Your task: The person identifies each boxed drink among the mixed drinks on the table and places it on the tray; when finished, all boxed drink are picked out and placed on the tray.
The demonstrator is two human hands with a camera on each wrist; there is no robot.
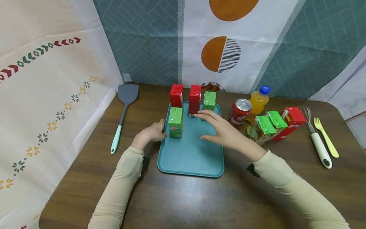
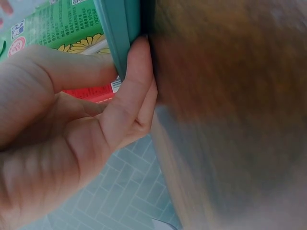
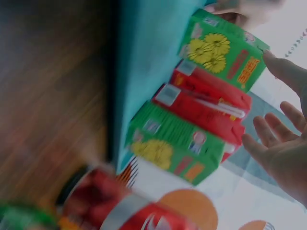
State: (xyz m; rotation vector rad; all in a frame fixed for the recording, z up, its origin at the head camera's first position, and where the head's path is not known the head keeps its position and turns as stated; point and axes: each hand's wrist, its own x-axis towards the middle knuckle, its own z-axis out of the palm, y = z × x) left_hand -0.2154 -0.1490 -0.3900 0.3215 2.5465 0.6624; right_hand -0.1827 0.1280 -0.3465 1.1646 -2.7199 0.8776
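Observation:
A teal tray [image 1: 191, 159] lies on the wooden table, and my left hand [image 1: 151, 132] pinches its left rim, thumb above and fingers below, as the left wrist view shows. On the tray stand a green drink carton [image 1: 175, 124] near the left rim, a red drink carton [image 1: 176, 97] at the back left corner, another red carton [image 1: 195, 100] beside it, and a second green carton [image 1: 209, 100] at the back right. My right hand [image 1: 221, 130] hovers over the tray's right side, fingers spread and holding nothing. Its fingers partly cover the back right carton in the head view.
Right of the tray stand a red soda can [image 1: 240, 113], an orange drink bottle [image 1: 258, 101], two green-topped cartons [image 1: 264, 125] and a red carton [image 1: 293, 119]. Farther right lie a whisk [image 1: 320, 148] and a yellow fork [image 1: 327, 138]. A spatula [image 1: 123, 114] lies at left.

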